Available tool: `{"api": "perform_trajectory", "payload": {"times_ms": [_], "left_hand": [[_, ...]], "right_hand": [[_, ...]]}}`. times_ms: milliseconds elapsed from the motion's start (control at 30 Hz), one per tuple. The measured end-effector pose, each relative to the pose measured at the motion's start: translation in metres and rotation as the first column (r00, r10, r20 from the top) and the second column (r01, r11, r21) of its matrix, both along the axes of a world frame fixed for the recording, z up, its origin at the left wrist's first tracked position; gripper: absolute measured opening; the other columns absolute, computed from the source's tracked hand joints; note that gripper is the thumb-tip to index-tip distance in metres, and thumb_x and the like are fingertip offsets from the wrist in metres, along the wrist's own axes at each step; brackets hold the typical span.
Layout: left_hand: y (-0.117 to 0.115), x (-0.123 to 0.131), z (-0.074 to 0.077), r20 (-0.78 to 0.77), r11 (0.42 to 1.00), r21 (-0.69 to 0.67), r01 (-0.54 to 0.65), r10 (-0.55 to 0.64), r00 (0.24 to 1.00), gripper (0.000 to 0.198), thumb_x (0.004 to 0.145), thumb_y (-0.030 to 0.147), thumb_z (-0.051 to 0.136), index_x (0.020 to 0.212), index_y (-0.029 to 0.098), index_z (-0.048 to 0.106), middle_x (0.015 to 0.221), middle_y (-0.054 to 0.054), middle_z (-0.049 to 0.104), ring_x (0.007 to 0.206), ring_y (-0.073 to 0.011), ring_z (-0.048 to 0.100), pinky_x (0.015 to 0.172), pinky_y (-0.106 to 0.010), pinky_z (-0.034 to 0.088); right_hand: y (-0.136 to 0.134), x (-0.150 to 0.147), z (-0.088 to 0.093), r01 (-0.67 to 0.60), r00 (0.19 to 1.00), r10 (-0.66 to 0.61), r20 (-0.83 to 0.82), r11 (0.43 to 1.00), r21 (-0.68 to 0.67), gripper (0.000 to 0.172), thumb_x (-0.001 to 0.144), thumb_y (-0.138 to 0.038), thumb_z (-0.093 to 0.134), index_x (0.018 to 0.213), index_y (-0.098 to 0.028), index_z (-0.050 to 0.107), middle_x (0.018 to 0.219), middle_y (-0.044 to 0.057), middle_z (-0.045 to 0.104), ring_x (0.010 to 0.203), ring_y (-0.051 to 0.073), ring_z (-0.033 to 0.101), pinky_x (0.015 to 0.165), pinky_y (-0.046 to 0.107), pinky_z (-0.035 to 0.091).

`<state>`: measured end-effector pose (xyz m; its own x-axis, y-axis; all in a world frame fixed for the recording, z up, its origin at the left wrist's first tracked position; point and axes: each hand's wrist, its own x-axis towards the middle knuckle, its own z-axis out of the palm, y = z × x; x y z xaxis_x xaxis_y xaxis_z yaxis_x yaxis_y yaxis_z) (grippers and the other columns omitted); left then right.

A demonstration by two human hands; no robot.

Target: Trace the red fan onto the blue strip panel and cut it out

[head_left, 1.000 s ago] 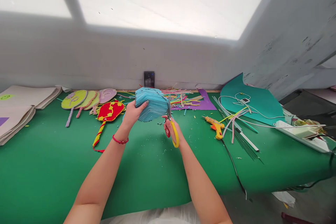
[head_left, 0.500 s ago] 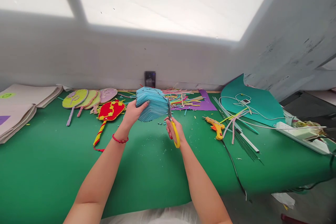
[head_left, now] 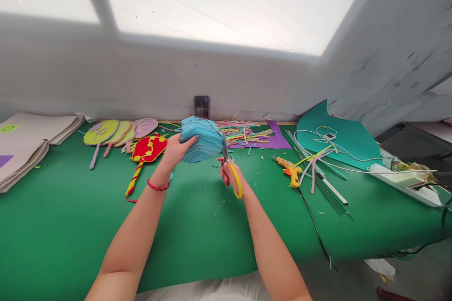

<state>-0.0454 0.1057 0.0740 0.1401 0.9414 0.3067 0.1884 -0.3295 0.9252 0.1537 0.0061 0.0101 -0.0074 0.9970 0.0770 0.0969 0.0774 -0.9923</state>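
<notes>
My left hand (head_left: 177, 149) grips the left side of a light blue panel (head_left: 203, 138) made of pipe cleaners laid in V-shaped rows, thumb across its face. The panel is raised over the green table. My right hand (head_left: 229, 171) holds scissors (head_left: 235, 181) with one yellow and one red handle loop. Their blades point up along the panel's right edge; whether they touch it I cannot tell. Small blue offcuts lie on the table below. Just left of my left hand is a red fan (head_left: 150, 148) with yellow trim and a striped handle.
Several pastel fans (head_left: 101, 132) lie at the back left beside large paper sheets (head_left: 21, 150). Loose pipe cleaners (head_left: 243, 132) are heaped on purple paper behind the panel. To the right are a yellow glue gun (head_left: 291, 171), thin wires, a teal sheet (head_left: 356, 138) and a power strip (head_left: 406, 183).
The blue panel and my left hand have shifted slightly left. The scissors' handle loops have spread farther apart. A blue scrap now shows by my left wrist.
</notes>
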Motion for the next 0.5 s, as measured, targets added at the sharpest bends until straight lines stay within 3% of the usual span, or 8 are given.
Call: {"api": "perform_trajectory", "payload": {"times_ms": [200, 500], "left_hand": [[0.0037, -0.0075, 0.0009, -0.022, 1.0, -0.007, 0.023, -0.023, 0.999, 0.055, 0.066, 0.06, 0.071, 0.093, 0.012, 0.072, 0.096, -0.01, 0.074, 0.091, -0.0296, 0.066, 0.079, -0.039, 0.052], [0.0007, -0.0032, -0.0001, -0.073, 0.998, 0.019, 0.051, -0.05, 0.996, 0.049, 0.07, 0.058, 0.068, 0.091, 0.014, 0.072, 0.096, -0.008, 0.074, 0.092, -0.029, 0.066, 0.077, -0.036, 0.052]], "right_hand": [[-0.0012, -0.0003, 0.0005, -0.03, 0.999, 0.03, 0.029, 0.999, 0.019, 0.063, 0.08, -0.074, 0.043, 0.114, -0.021, 0.05, 0.068, -0.003, 0.047, 0.052, 0.009, 0.039, 0.048, 0.022, 0.038], [-0.0022, -0.0037, 0.0016, 0.049, 0.998, -0.051, -0.038, 0.998, -0.041, 0.054, 0.079, -0.07, 0.048, 0.103, -0.023, 0.052, 0.059, -0.007, 0.04, 0.044, 0.008, 0.034, 0.04, 0.02, 0.033]]}}
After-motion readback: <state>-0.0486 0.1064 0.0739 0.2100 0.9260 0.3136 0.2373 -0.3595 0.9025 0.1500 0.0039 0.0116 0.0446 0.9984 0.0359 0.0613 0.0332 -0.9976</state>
